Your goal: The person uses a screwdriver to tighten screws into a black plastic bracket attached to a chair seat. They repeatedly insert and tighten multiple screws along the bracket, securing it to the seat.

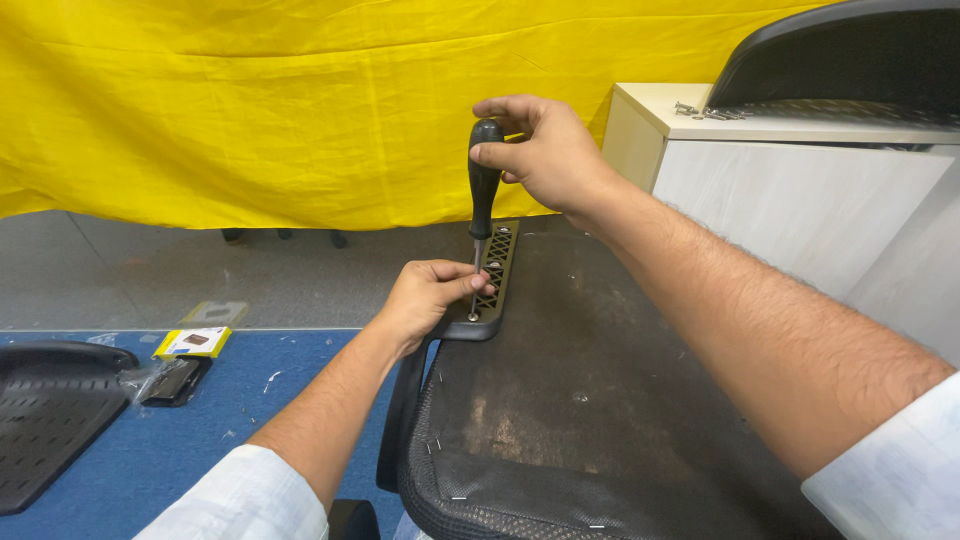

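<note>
Driving a screw through the bracket (494, 275) into the upturned seat (600, 400). My right hand (545, 150) is closed around the screwdriver (484, 185) handle, tool upright. My left hand (428, 300) pinches the shaft just above the tip, steadying it at the bracket's near end. Screw head is hidden, so depth unclear. I judge the far end is yet to be checked; loose screws (705, 111) lie on the cabinet (800, 190).

black-handled screwdriver (483, 180) stands upright, tip on a screw in the black perforated bracket (493, 275).
</note>
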